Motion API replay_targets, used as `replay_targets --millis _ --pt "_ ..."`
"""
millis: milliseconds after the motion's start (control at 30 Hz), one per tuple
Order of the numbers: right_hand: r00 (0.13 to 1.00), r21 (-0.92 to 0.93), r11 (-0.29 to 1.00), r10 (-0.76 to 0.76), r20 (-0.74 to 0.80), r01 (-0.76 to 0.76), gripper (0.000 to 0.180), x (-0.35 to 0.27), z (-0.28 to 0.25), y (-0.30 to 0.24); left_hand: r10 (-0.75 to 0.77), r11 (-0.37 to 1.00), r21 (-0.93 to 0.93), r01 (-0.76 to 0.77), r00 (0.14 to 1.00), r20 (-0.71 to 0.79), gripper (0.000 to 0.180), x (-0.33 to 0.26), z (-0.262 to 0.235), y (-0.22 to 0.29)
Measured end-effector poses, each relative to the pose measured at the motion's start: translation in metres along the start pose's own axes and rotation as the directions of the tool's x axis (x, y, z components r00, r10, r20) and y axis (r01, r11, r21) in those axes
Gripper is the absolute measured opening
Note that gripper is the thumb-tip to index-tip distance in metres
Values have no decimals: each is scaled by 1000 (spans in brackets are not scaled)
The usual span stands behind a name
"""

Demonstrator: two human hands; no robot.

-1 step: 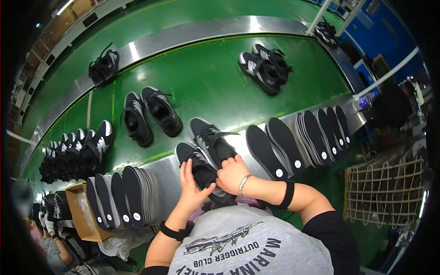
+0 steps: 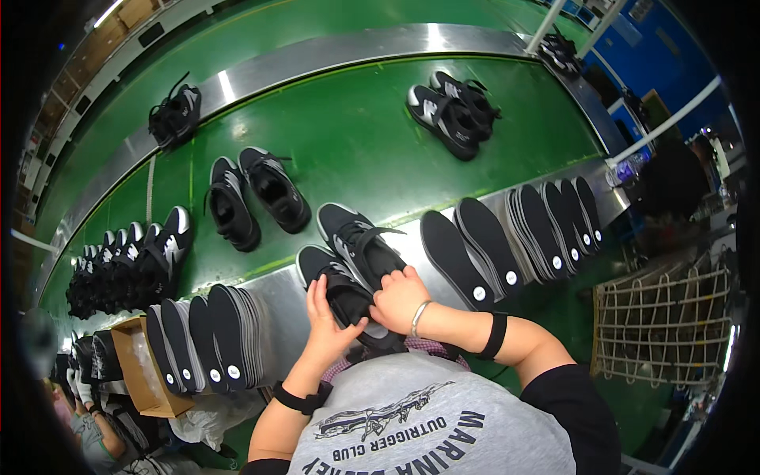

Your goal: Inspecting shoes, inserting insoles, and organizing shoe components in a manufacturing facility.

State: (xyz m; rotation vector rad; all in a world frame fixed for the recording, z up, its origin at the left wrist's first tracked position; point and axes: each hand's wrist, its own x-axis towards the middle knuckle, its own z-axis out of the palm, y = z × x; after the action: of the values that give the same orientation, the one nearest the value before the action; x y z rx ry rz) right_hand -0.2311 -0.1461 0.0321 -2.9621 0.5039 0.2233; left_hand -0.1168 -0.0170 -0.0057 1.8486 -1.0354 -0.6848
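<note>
At the lower middle of the worktop (image 2: 356, 127), a pair of black shoes lies toes toward eleven o'clock: the left hand (image 2: 326, 321) clasps the left shoe (image 2: 315, 260) near its heel, fingers along the outer side and thumb by the opening. The right hand (image 2: 402, 301) has its fingers curled together at the right shoe's (image 2: 344, 224) heel, their exact grip hidden. From this pair, stacked insoles (image 2: 237, 332) stand at eight o'clock, with another black pair (image 2: 275, 188) at ten.
</note>
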Motion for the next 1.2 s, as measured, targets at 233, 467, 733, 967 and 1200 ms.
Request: replay_targets --millis 233,467,733,967,1200 --pt "940 498 867 147 -306 26 21 -46 7 40 -37 992 106 74 949 -314 102 -29 16 0" --pt "774 8 784 614 -156 -621 45 -62 66 107 159 950 276 -146 987 -23 46 -51 26 1" --pt "770 47 778 627 -122 -626 49 -66 65 118 398 767 568 -300 916 -54 35 -1 38 19" --pt "871 515 855 207 -446 60 13 -85 -56 81 29 999 -30 -33 990 -135 21 20 25 16" --pt "935 -56 969 -215 282 240 12 -78 -63 14 -211 902 -367 227 974 85 30 26 31 3"
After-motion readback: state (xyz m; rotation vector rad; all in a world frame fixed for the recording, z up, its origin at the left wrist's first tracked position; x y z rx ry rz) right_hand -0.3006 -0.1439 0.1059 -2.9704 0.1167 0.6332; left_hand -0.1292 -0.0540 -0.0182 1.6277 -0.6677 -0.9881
